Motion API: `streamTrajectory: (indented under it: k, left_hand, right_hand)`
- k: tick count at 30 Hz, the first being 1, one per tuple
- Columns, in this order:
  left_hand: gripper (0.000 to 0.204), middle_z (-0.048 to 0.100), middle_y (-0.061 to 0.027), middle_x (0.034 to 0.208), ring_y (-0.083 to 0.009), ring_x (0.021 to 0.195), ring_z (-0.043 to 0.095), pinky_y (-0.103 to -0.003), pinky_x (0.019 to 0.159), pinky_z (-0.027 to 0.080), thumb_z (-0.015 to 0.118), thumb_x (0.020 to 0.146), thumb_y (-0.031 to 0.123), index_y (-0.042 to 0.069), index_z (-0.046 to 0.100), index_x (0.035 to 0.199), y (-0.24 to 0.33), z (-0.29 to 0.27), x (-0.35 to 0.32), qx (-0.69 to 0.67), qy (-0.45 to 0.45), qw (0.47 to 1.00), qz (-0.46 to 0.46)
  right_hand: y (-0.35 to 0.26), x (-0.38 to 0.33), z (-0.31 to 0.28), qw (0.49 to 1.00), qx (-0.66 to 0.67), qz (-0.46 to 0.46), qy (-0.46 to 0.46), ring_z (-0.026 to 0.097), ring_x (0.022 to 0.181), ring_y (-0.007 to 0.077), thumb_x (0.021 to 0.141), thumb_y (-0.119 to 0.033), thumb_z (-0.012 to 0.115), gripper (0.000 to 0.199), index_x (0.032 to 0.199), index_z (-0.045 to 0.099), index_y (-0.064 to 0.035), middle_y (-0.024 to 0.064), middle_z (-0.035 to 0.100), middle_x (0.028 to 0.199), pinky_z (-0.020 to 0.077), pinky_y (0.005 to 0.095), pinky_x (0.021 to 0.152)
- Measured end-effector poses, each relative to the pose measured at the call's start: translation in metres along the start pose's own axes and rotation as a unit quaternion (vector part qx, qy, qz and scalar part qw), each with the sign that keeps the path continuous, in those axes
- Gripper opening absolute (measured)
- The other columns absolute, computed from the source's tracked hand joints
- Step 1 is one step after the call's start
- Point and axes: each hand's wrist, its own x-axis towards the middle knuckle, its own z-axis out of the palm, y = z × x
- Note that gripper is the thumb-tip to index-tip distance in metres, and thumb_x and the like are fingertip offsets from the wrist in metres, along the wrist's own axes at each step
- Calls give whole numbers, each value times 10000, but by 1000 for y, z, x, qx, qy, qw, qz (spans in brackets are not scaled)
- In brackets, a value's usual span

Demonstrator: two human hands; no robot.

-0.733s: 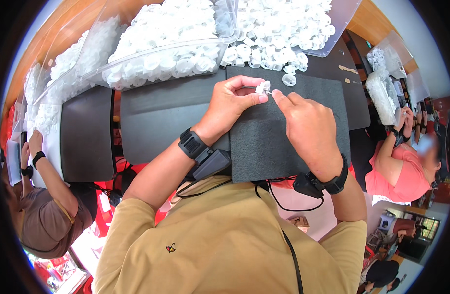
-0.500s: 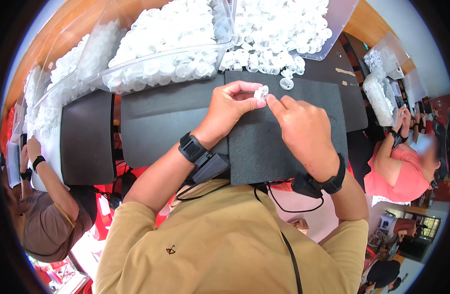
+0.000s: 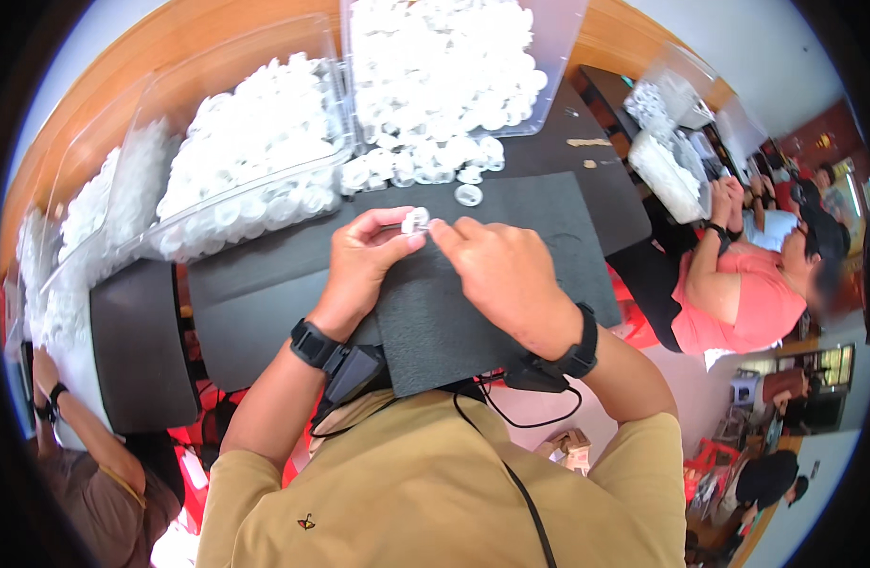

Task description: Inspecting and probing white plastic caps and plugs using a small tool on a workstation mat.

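A small white and clear plastic piece [image 3: 415,221] is pinched between the thumb and index finger of my left hand [image 3: 364,260], held above a dark grey mat [image 3: 454,322]. My right hand [image 3: 503,279] is closed, its fingers curled under, with its leading fingertip against the right side of that piece. Whether something tiny sits in the right fingers is hidden. One loose round piece [image 3: 468,195] lies on the mat's far edge, just beyond my hands. A row of similar white pieces [image 3: 426,161] is spilled on the table behind it.
A clear bin [image 3: 560,71] heaped with white pieces stands at the back; another clear bin [image 3: 250,185], also full, is left of it. Co-workers sit at both sides: a person in a pink shirt [image 3: 743,293] and a person in brown [image 3: 94,502]. Cables hang at the mat's near edge.
My view has shifted, so the hands, mat and bins appear further left and lower. Both hands keep the same hold, and the plastic piece looks slightly turned.
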Motion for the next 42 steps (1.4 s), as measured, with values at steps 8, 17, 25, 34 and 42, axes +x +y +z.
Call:
streamTrajectory:
  k: [8,17,25,34,42]
  left_hand:
    - [318,670,-106,1081,-134,953,640,-268,854,523,712,808,-32,-22,630,1115,2,0,2,12,9,1000,-4]
    - [306,664,-75,1048,-112,918,633,-253,832,522,706,830,0,-9,620,1123,2,4,1,26,14,1000,-4]
    - [271,653,-64,1040,-139,940,638,-266,861,522,664,872,33,-8,593,1130,10,12,-1,-7,42,999,-29]
    - [172,664,-51,981,-84,861,624,-220,751,491,562,901,17,1,608,1066,-1,-2,2,-34,14,999,5]
    - [224,660,-60,1032,-89,871,625,-218,754,490,571,911,39,-28,607,1122,-3,-6,5,-28,13,1000,1]
  right_hand:
    - [11,2,6,993,112,11,-24,651,666,332,791,-53,558,198,982,607,-45,117,641,783,513,431,557]
    - [12,-4,19,988,149,33,-7,648,685,343,787,-46,556,216,997,607,-44,134,639,796,511,441,581]
    - [41,33,-39,987,156,39,-18,663,755,373,778,-52,561,260,988,705,-100,203,666,778,524,469,676]
    - [-18,142,-24,943,311,-47,107,667,836,370,815,-166,600,310,1102,680,-79,208,681,864,526,455,743]
    - [-22,141,-29,961,277,-4,21,676,880,352,786,-261,661,346,1070,702,-68,172,704,894,528,427,807]
